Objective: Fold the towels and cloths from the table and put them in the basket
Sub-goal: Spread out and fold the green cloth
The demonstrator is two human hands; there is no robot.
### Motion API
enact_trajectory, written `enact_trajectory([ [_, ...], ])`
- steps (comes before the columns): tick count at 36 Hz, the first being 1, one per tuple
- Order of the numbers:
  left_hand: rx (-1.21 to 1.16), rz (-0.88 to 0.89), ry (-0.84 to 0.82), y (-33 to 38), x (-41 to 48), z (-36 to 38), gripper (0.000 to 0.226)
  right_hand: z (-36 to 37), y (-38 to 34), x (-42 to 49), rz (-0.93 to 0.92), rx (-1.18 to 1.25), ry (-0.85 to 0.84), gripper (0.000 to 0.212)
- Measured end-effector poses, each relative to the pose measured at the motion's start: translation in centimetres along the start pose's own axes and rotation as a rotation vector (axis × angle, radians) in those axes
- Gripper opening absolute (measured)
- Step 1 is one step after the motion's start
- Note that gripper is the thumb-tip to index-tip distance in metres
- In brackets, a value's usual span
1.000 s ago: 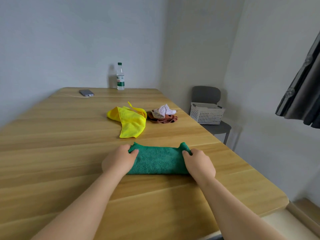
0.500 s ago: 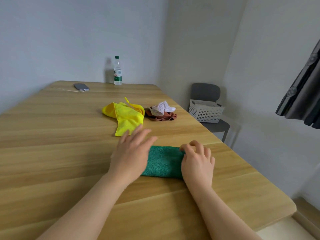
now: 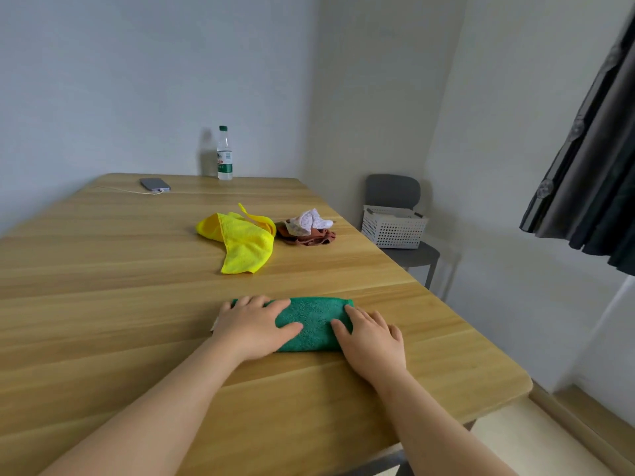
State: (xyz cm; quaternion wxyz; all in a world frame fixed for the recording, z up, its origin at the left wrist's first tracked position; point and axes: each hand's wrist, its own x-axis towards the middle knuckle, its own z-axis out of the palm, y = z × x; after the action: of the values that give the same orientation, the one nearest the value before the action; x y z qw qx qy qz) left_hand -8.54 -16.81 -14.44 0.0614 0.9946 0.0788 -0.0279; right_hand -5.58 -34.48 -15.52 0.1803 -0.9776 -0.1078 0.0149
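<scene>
Both grips are released and flat: my left hand point(image 3: 254, 329) presses the left end of the folded green towel point(image 3: 314, 321) with straight fingers, and my right hand point(image 3: 372, 338) rests on its right end, partly on the wood. That towel lies on the near part of the tabletop point(image 3: 103, 286), towards the right edge. It looks soft, thick and light, so I judge it will sag and spring open unless I lift it by both ends or slide a palm beneath the fold. Off the tabletop's right side stands a grey chair point(image 3: 393, 190) carrying the white basket point(image 3: 393, 226), well apart from the towel; the way there runs over that edge. Farther along lies a crumpled yellow cloth point(image 3: 244, 242), and just beside it a brown cloth point(image 3: 309, 237) with a small white patterned cloth point(image 3: 309, 219) on top, all unfolded. At the far end stand a water bottle point(image 3: 224, 154) and a phone point(image 3: 154, 184) on a cable, well away from that route.
</scene>
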Motion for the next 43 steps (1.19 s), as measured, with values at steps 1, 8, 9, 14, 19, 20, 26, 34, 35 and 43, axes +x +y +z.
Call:
enact_trajectory([
  [1, -0.001, 0.003, -0.001, 0.0, -0.5, -0.1, 0.059, -0.1, 0.2, -0.3, -0.006, 0.010, 0.009, 0.055],
  [8, -0.078, -0.015, 0.029, 0.3, -3.8, 0.1, 0.042, -0.8, 1.0, -2.2, 0.040, 0.175, 0.118, 0.052],
  [9, -0.082, -0.013, 0.035, 0.5, -4.1, 0.1, 0.041, -0.9, 1.2, -2.2, 0.062, 0.198, 0.114, 0.055],
  [14, -0.083, -0.006, 0.014, 1.2, -3.9, 0.1, 0.050, -1.9, 2.3, -1.5, 0.106, 0.232, 0.036, 0.043],
  [19, -0.395, -0.014, -0.109, 1.6, -1.2, -0.5, 0.075, -2.6, 3.8, 0.3, 0.033, 0.597, -0.057, 0.014],
  [20, -0.488, -0.010, -0.141, 1.9, -0.4, -0.5, 0.074, -3.0, 4.2, 0.9, 0.021, 0.688, -0.073, 0.017],
  [26, -0.872, -0.018, -0.249, 5.9, 5.7, -1.4, 0.018, -5.1, 6.5, 7.0, 0.152, 1.193, -0.156, 0.017],
  [34, -1.317, -0.132, -0.388, 12.0, 11.4, -2.8, 0.047, -7.8, 9.3, 12.9, 0.496, 1.697, -0.092, 0.032],
  [35, -1.375, -0.141, -0.416, 12.6, 11.6, -3.2, 0.055, -8.4, 9.3, 12.9, 0.538, 1.710, -0.124, 0.032],
  [43, -1.578, -0.190, -0.487, 17.5, 11.3, -8.6, 0.051, -14.8, 9.2, 9.1, 0.742, 1.444, -0.335, 0.021],
])
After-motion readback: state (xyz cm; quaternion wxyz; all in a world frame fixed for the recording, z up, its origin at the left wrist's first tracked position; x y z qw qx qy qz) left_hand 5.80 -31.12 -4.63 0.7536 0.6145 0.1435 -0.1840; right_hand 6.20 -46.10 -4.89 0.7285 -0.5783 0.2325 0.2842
